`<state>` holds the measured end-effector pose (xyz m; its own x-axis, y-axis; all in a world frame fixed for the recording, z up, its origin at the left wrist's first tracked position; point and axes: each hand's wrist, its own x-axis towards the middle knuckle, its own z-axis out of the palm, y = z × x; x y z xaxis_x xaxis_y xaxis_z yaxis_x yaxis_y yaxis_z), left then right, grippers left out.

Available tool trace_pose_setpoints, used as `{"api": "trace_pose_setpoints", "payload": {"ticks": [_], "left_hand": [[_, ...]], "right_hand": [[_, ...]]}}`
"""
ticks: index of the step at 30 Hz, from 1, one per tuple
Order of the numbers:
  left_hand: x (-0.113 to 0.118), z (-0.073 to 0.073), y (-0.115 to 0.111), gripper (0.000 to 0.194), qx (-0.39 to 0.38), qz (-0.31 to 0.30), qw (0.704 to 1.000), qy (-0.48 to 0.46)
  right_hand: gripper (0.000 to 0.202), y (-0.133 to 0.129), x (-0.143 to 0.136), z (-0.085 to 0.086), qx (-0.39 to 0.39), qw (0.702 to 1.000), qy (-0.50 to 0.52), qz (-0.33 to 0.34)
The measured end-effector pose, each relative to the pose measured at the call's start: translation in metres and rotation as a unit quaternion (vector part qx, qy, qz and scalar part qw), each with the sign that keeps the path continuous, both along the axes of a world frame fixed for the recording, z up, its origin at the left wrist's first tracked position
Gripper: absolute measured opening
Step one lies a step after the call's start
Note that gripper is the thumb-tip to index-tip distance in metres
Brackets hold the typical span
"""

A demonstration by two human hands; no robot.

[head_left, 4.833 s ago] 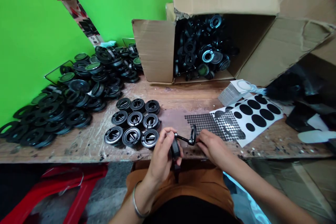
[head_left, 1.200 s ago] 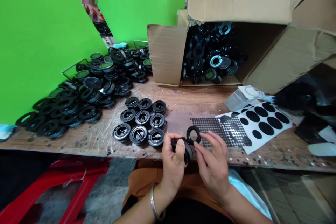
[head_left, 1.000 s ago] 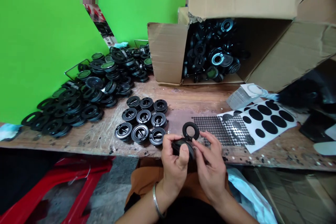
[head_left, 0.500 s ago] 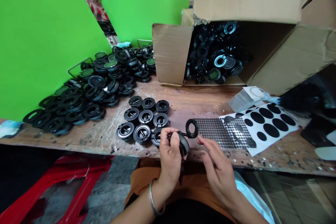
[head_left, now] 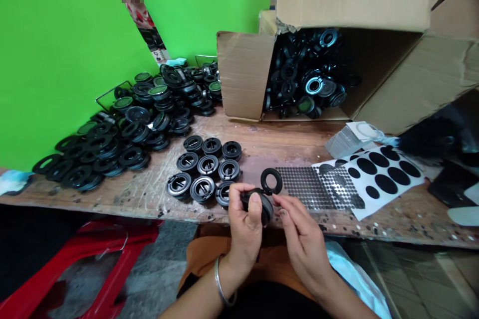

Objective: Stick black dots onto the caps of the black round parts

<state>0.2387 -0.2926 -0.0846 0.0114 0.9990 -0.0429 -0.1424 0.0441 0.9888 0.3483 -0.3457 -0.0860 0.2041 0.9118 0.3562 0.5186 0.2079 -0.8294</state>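
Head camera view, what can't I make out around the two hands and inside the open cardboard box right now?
All in the head view:
Much of the held black round piece: covered by the left hand.
Whether the right hand touches the ring: too small to tell.
Part of the nearest right-hand disc: hidden behind the left hand.
The depths of the cardboard box: lost in shadow and behind piled parts.

One head-worn view, forward and down from close above the workbench (head_left: 250, 133)

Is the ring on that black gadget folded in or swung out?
Swung out: the black ring juts past the round body in the left hand, rather than lying against it.
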Motion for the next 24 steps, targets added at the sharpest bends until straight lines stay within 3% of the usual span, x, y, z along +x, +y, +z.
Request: {"api": "trace_pose_setpoints", "payload": {"ticks": [6, 11, 20, 24], "left_hand": [[0.004, 0.002, 0.004, 0.029, -0.041, -0.018, 0.997, -0.061], [0.005, 0.002, 0.000, 0.031, -0.028, -0.019, 0.998, -0.045], [0.006, -0.001, -0.002, 0.027, 0.013, 0.029, 0.999, 0.016], [0.007, -0.001, -0.003, 0.027, 0.006, 0.024, 1.000, 0.013]], "right_hand": [[0.039, -0.002, 0.005, 0.001, 0.039, 0.998, -0.045, 0.007], [0.048, 0.003, 0.006, -0.008, 0.067, 0.993, -0.097, -0.003], [0.034, 0.002, 0.002, -0.008, -0.001, 0.999, 0.018, -0.034], [0.035, 0.002, 0.003, -0.013, 0.010, 0.999, -0.002, -0.032]]}}
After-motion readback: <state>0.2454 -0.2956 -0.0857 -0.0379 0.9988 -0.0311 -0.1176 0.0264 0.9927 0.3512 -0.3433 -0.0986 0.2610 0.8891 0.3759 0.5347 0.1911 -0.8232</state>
